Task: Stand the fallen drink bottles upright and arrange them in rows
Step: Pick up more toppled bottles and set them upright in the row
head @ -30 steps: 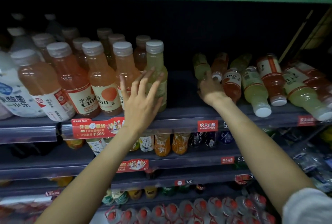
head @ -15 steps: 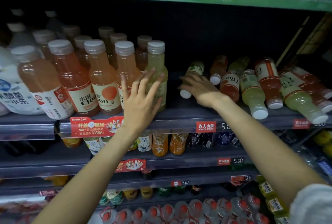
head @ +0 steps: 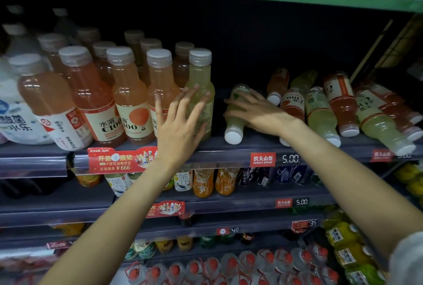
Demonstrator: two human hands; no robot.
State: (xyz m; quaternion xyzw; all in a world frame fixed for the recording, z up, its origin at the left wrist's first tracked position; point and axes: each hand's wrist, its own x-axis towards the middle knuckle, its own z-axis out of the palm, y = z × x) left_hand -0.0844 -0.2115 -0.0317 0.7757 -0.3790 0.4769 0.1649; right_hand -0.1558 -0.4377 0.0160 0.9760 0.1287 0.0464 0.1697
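Upright rows filled shelf (head: 229, 147) left side: five orange bottles across front, more behind. Your left hand (head: 180, 120), fingers spread and relaxed, braced upright yellow bottle (head: 201, 92) ending front row, likely steadying it. Your right hand (head: 254, 113) gripped fallen yellow bottle (head: 233, 122), cap toward you, ready for tipping up. About eight more fallen bottles (head: 320, 113) lay right.

You've got upright bottles (head: 128, 92) in rows at shelf left, orange w/ one pale-green at row end. Green bottle (head: 235, 115) lies flat, white cap toward you. Fallen bottles (head: 338, 111), orange & green, heaped right, caps forward.
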